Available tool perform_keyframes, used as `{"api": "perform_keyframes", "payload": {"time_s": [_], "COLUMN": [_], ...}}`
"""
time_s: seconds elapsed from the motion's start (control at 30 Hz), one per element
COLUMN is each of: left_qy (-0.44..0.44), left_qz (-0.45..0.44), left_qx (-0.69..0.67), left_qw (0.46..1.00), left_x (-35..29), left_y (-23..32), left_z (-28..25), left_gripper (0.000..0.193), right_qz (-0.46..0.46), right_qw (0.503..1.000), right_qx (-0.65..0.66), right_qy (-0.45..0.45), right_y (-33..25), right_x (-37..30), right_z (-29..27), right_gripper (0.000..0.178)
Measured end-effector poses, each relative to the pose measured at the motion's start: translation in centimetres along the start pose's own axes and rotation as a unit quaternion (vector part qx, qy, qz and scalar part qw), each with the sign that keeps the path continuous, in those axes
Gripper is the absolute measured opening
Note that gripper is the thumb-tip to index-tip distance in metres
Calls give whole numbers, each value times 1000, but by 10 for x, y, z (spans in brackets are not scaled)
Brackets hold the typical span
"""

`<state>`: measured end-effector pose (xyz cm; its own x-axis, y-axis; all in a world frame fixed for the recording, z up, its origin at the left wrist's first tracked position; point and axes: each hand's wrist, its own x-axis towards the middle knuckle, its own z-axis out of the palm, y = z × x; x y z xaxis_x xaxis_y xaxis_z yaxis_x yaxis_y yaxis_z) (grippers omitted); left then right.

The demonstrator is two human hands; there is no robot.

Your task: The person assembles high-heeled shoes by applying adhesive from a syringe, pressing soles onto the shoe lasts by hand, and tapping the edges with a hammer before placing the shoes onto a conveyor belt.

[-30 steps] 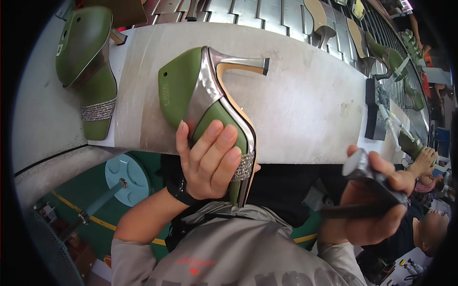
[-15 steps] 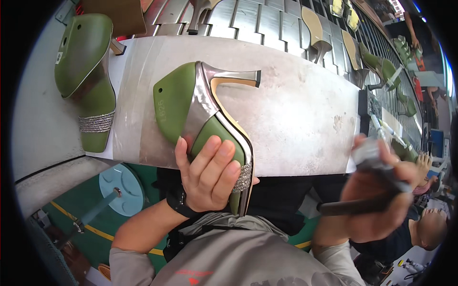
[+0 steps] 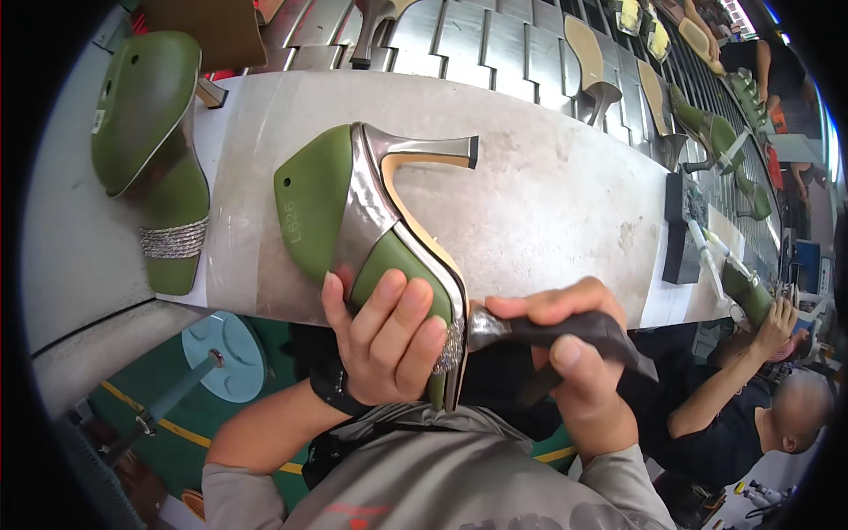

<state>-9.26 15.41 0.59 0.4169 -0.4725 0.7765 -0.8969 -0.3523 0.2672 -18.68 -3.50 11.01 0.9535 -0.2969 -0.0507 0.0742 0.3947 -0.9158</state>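
A green high-heeled shoe [image 3: 378, 199] on a last lies on its side, its metallic heel pointing right. My left hand [image 3: 389, 340] wraps its fingers over the front part, beside a glittering strap [image 3: 450, 347]. The toe points toward my body, past the bench edge. In my right hand [image 3: 574, 340] is a dark hammer [image 3: 565, 334] with a shiny metal face. That face meets, or nearly meets, the sole edge by the strap. My right index finger lies along the hammer head, and the handle is partly hidden by the fist.
Another green shoe on a last [image 3: 163, 132] stands at the left. Beyond the pale bench [image 3: 548, 212] runs a slatted metal conveyor [image 3: 495, 44] bearing soles with heels. A dark block [image 3: 685, 230] and white-handled brushes [image 3: 707, 252] sit at the right. A co-worker [image 3: 733, 406] is beyond.
My right hand has swung left with the hammer, bringing its metal face to the sole edge. The held shoe has shifted slightly left and down. The co-worker's arm has come into fuller view.
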Motion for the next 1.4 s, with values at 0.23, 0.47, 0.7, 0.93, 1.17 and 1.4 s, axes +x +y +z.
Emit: {"api": "perform_keyframes", "payload": {"time_s": [0.23,0.47,0.7,0.93,1.17,1.4], "left_qy": [28,8,21,0,-28,39], "left_qz": [10,-19,-5,-8,44,-16], "left_qx": [-5,-1,-6,2,39,-16], "left_qw": [1000,1000,1000,1000,998,999], "left_x": [2,0,5,8,4,-8], "left_y": [0,-4,-6,-6,-12,-8], "left_z": [3,-1,-2,-6,-9,1], "left_gripper": [38,34,33,46,87,44], "right_qz": [-46,-29,-119,32,26,174], "right_qw": [956,980,959,991,985,966], "right_qx": [-235,-181,-241,-111,-164,-182], "right_qy": [-173,-82,-93,-62,-44,-66], "right_y": [-38,-21,-18,-24,-39,-62], "right_x": [39,21,6,12,32,79], "right_z": [-6,7,15,11,14,20], "right_gripper": [27,28,28,28,25,20]}}
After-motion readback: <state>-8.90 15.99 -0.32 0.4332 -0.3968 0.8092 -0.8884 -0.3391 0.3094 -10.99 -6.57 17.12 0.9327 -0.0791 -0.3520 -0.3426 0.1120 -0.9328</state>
